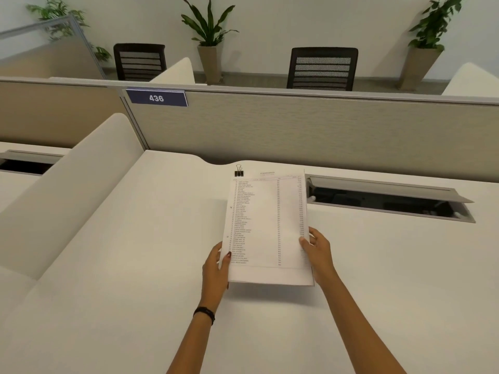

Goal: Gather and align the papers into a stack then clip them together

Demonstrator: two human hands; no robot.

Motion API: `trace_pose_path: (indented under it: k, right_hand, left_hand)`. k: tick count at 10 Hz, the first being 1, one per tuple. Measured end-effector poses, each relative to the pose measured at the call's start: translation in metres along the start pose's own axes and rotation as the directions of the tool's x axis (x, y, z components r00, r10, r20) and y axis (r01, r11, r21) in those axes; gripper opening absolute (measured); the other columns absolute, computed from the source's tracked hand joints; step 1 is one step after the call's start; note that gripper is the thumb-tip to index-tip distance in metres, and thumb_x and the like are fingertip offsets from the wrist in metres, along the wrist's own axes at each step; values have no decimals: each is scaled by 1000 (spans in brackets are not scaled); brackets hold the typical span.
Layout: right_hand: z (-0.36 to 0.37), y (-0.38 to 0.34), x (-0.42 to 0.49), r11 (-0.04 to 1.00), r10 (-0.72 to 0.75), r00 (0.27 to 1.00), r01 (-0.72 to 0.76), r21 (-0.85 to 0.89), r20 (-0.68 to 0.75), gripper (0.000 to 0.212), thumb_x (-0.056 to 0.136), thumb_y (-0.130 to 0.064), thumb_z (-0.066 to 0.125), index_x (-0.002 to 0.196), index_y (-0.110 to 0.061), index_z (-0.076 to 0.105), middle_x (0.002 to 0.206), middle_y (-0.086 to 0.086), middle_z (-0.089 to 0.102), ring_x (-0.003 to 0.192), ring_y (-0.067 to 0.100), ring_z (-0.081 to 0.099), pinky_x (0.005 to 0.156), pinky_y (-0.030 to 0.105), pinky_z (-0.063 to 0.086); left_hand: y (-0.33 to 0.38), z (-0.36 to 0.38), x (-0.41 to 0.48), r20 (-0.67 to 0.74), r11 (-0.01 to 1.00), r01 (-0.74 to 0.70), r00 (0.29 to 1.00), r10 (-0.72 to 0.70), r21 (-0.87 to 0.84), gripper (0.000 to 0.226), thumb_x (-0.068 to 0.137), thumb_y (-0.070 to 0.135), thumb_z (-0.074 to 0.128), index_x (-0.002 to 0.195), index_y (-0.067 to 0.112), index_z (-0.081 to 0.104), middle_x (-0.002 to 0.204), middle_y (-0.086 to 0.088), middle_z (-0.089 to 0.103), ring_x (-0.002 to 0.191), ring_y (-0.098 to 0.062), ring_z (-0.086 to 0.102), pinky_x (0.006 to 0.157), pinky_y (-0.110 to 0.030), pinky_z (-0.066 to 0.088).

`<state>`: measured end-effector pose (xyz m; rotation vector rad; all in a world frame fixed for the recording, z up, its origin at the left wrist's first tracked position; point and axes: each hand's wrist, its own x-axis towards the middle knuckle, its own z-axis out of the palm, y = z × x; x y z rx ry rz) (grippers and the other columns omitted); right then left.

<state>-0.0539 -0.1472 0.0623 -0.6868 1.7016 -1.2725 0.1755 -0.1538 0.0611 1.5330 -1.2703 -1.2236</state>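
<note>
papers (266, 228): stack held just over the desk (135, 238), mid-desk
left hand (216, 268): grip closed on left edge
right hand (318, 255): grip pinching right edge
clip (239, 171): black, on desk by top-left corner

Single view, head-worn wide-angle camera, looking forward and down over white surface (135, 265) from above near edge. Both forearms enter from bottom of frame, close to lens. Partition (297, 130) crosses upper middle, facing camera. Beyond it, farther off: two chairs (322, 68), potted plants (209, 36), wall. Straight lines bow near frame edges
</note>
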Motion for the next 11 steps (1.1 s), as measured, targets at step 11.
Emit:
trace_pose_path:
  k: [11]
  right_hand:
    - [18, -34, 117, 857, -276, 961, 258, -446, 26, 39, 92, -7, 47, 131, -5, 43, 140, 16, 43, 127, 31, 43, 107, 41, 37]
  left_hand:
    - [14, 39, 164, -65, 816, -120, 980, 189, 566, 36, 90, 10, 50, 125, 9, 47, 118, -16, 55, 111, -31, 49, 92, -44, 45]
